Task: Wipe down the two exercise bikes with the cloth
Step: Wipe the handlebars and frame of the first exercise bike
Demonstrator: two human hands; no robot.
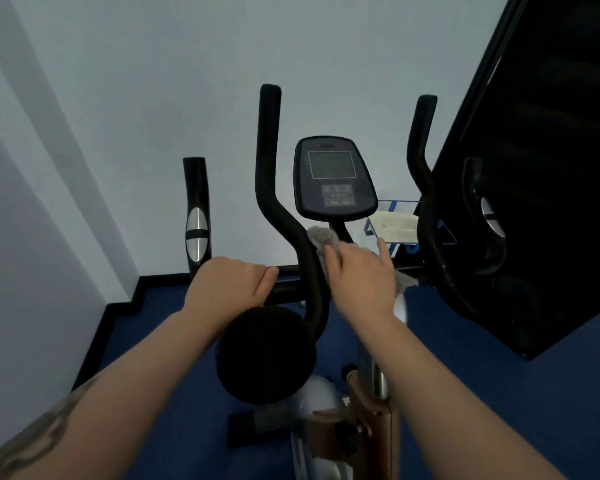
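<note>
Fingers point(329, 254) of my right hand point(361, 275) are pressing the cloth point(321, 239) below the console point(333, 176); left hand point(229, 282) is gripping the handlebar point(284, 289), steadying.

Blue floor point(160, 341) — exercise bike point(336, 427) upright on it, tall black panel point(534, 202) at its right edge.
</note>
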